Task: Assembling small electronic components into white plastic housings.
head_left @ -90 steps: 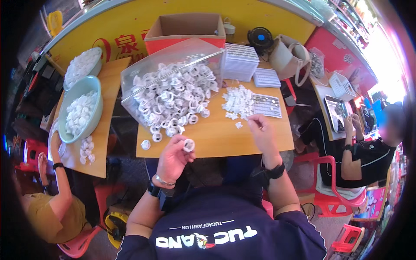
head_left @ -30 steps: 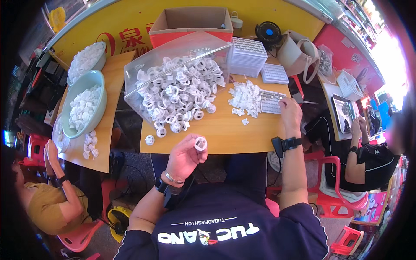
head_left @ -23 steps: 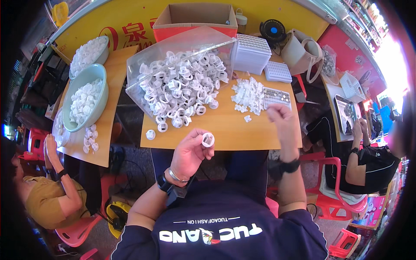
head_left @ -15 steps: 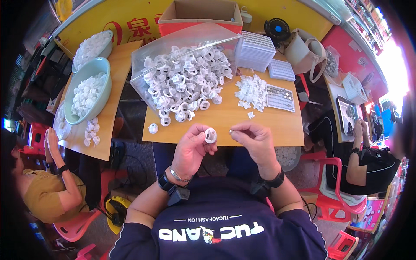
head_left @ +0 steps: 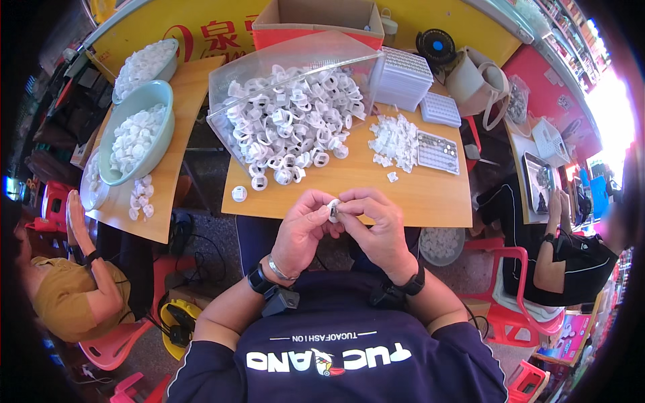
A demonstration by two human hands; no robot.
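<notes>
On the person's side of the clear box [head_left: 306, 55], the left hand [head_left: 299, 232] grasps a small white ring [head_left: 333, 211] — the right hand's [head_left: 381, 232] fingertips touch it too, but whether they pinch anything is hidden. Right of the box lie white bits [head_left: 395, 140] — and a tray [head_left: 437, 162].

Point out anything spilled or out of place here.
The clear bin looks tipped, its white rings spread onto the tabletop. One round piece lies apart near the front left corner; a small white chip lies off the chip pile.
</notes>
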